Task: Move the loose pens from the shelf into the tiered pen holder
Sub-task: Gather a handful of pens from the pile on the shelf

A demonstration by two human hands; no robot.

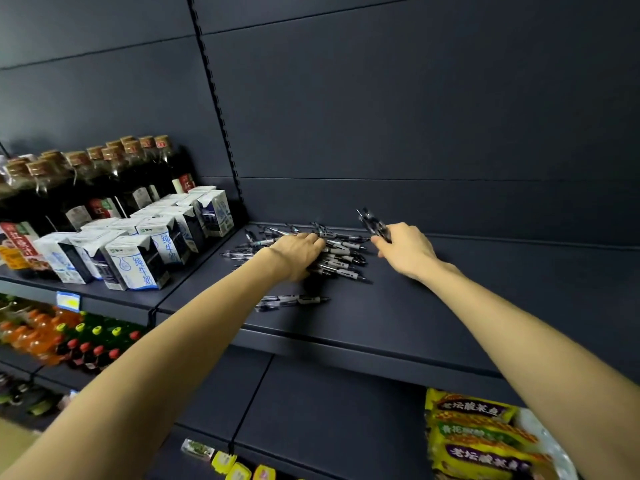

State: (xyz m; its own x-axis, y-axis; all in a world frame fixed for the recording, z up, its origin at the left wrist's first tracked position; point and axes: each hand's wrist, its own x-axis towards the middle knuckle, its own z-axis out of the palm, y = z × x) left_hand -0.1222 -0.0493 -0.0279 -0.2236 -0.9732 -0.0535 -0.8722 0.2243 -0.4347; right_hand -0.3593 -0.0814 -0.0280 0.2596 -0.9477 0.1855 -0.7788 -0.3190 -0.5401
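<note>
A pile of loose black-and-white pens (341, 252) lies on the dark shelf (398, 306), toward its back left. My left hand (298, 252) lies on top of the pile, its fingers bent over several pens. My right hand (405, 247) is just right of the pile and grips a small bundle of pens (372, 221), which sticks up and back from the fingers. Two stray pens (294, 301) lie apart, nearer the shelf's front edge. No tiered pen holder is in view.
Milk cartons (138, 261) and dark bottles (114, 178) fill the neighbouring shelf section on the left. Drink bottles (52, 334) stand on the shelf below them. Yellow snack packets (478, 434) sit at the lower right. The right part of the pen shelf is bare.
</note>
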